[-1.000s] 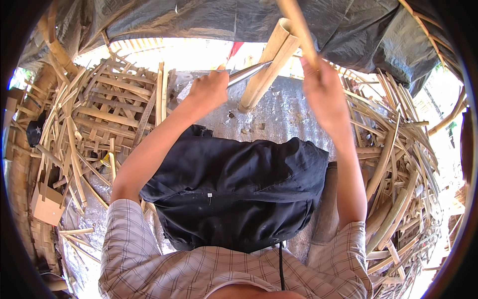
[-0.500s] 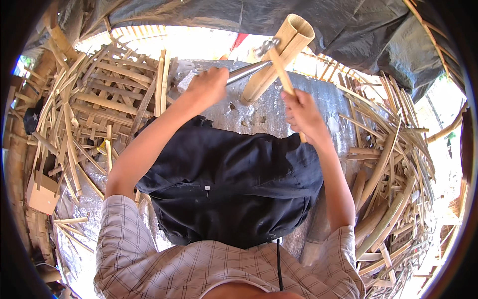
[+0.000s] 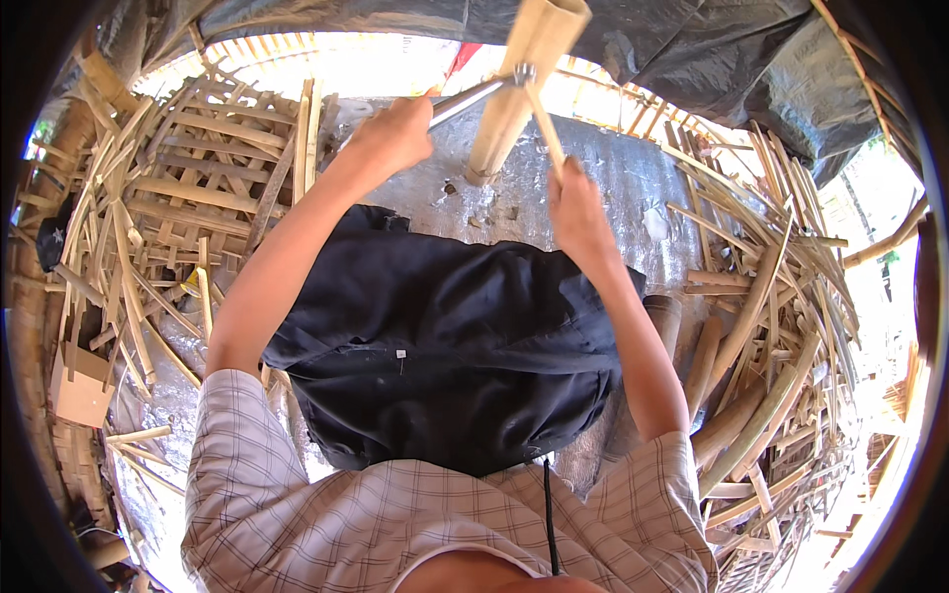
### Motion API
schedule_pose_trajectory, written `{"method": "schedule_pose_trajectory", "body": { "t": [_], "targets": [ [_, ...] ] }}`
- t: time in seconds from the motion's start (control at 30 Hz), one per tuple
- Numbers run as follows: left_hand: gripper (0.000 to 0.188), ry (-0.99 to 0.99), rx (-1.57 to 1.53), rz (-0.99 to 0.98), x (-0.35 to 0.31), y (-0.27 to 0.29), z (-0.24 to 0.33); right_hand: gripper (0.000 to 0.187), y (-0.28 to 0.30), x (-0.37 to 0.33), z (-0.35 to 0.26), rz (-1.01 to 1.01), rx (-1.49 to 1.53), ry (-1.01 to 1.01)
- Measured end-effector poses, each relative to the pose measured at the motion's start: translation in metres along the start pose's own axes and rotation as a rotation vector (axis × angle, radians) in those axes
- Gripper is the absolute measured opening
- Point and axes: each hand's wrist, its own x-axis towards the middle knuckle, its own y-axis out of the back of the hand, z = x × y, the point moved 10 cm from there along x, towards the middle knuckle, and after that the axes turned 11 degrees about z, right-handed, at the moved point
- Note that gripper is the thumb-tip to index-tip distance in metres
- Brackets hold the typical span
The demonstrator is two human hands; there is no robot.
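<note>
Roughly upright bamboo tube (image 3: pixel 503 116), hollow, open upward, leaning right.

Daylight glares white beneath the black tarp (image 3: pixel 736 84) ahead of me and glints off the silvery sheet (image 3: pixel 638 183). My view bows toward dark, rounded edges.

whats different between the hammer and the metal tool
The hammer has a pale wooden handle; the metal tool is shiny silver where visible. The hammer is in the right hand, the metal tool in the left hand. The hammer slants up and leftward, the metal tool up and rightward. Both are held, far ends by the bamboo tube.
</note>
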Motion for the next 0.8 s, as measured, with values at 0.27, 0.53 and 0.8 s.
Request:
{"method": "schedule_pose_trajectory", "body": {
  "t": [0.27,0.53,0.8],
  "targets": [
    [0.03,0.05,-0.031,0.123,-0.005,0.003,-0.052,0.034,0.053,0.006,-0.063,-0.139,0.294,-0.091],
    [0.031,0.053,-0.018,0.105,-0.01,-0.005,-0.054,0.02,0.1,0.058,-0.105,0.379,0.446,0.122],
    [0.031,0.117,-0.03,0.032,-0.011,-0.014,-0.083,0.041,-0.031,-0.028,-0.019,-0.491,-0.025,-0.014]
  ]
}}
